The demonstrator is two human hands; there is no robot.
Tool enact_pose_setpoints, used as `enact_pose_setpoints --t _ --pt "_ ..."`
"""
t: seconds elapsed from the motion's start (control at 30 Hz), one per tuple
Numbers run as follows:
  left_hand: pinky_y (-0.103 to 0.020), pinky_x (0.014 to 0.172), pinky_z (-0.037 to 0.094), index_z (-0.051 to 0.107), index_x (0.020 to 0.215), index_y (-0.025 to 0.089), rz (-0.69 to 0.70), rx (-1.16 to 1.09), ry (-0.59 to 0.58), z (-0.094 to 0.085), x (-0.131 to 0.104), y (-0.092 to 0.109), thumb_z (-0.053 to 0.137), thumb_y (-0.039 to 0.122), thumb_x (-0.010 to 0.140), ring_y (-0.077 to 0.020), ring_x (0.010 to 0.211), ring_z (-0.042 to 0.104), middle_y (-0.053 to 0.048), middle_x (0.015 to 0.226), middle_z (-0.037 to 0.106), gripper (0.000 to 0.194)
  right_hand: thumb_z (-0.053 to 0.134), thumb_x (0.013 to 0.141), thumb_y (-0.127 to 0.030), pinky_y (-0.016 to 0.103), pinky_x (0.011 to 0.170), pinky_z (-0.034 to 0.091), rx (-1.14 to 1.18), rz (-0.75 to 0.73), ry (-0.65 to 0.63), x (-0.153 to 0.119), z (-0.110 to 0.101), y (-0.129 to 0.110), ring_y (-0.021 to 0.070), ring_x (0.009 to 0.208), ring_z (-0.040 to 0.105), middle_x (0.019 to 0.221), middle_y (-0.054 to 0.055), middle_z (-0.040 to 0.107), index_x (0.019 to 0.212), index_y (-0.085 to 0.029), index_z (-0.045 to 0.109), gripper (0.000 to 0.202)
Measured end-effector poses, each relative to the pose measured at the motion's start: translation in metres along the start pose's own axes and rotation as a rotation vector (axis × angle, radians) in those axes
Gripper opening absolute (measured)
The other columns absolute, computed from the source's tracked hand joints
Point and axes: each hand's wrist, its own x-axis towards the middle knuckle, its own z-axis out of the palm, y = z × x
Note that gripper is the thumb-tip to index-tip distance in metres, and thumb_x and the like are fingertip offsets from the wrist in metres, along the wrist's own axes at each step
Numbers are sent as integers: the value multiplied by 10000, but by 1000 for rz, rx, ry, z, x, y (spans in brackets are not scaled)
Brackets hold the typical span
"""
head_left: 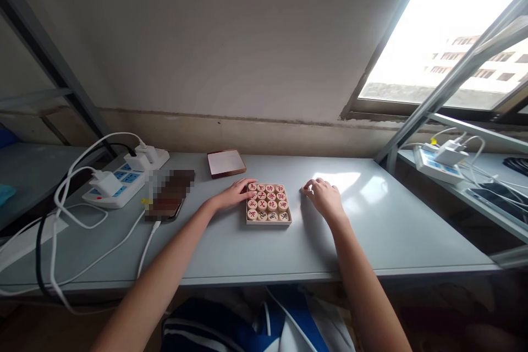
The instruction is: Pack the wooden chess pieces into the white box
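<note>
A shallow square box [270,223] on the desk holds rows of round wooden Chinese chess pieces [262,205] with carved characters, most of them red and several in the front row dark. My left hand [236,194] grips the box at its back left corner, with fingers along the rim and thumb near the pieces. To the right of the box, apart from it, my right hand [324,196] rests low over the desk with thumb and fingertips pinched. Something small and pale shows at those fingertips, too small to make out. The box lid [226,163] lies behind, inner side up.
At the left, a power strip [127,179] carries white chargers and looping cables [74,192]. A partly pixelated phone [169,198] lies nearby with a white cable plugged in. The wall stands behind the desk [396,220], and a metal frame post [412,121] rises at the right.
</note>
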Motion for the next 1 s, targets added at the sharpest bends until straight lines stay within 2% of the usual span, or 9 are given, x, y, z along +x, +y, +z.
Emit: enact_pose_setpoints --t 0.07,0.13,0.27,0.33,0.43,0.53,0.67,1.0 --pt "-351 1057 263 380 1305 261 -6 0 -1 0 0 1 432 529 828 -231 1281 298 -55 1383 357 550 470 857 -375 290 671 359 90 -25 3 0 -2 -3 209 880 533 872 68 605 851 -207 620 226" --pt "-347 1057 261 384 1304 258 -8 3 1 0 -1 2 432 530 826 -230 1279 302 -56 1382 359 552 470 850 -437 279 654 371 239 -120 29 -1 -8 -9 191 824 541 857 46 613 850 -224 615 257" --pt "-349 1059 255 390 1302 262 -7 11 9 0 -1 3 435 518 827 -229 1278 305 -56 1384 358 542 510 832 -458 274 706 407 535 -482 86 -9 -24 -29 155 777 540 902 33 614 952 -237 599 267" --pt "-347 1059 255 390 1301 269 3 13 11 0 -1 2 431 519 829 -226 1277 308 -48 1382 362 536 553 809 -450 277 714 418 591 -612 38 -15 -29 -41 158 789 539 883 37 614 947 -230 609 266" --pt "-332 1057 264 396 1296 272 19 6 14 0 -1 1 427 519 830 -219 1274 316 -34 1373 379 528 615 771 -410 292 741 429 612 -720 -52 -22 -32 -54 178 858 544 900 48 617 921 -226 631 238" --pt "-324 1056 267 397 1295 269 14 -2 13 0 -3 3 427 505 833 -217 1278 311 -28 1380 376 519 660 737 -352 296 757 437 615 -752 -113 -25 -31 -61 195 930 537 925 51 616 917 -228 640 219" --pt "-337 1061 261 390 1302 267 0 1 12 -1 -4 8 436 485 834 -223 1281 307 -32 1385 370 518 643 756 -318 266 694 441 604 -751 -167 -26 -29 -62 169 854 547 917 34 617 972 -247 635 228" --pt "-344 1065 256 370 1317 252 -19 9 9 -1 -2 6 439 479 837 -225 1285 304 -49 1396 354 535 616 781 -382 298 753 432 604 -781 -139 -25 -27 -64 171 843 545 894 34 624 937 -247 642 208"
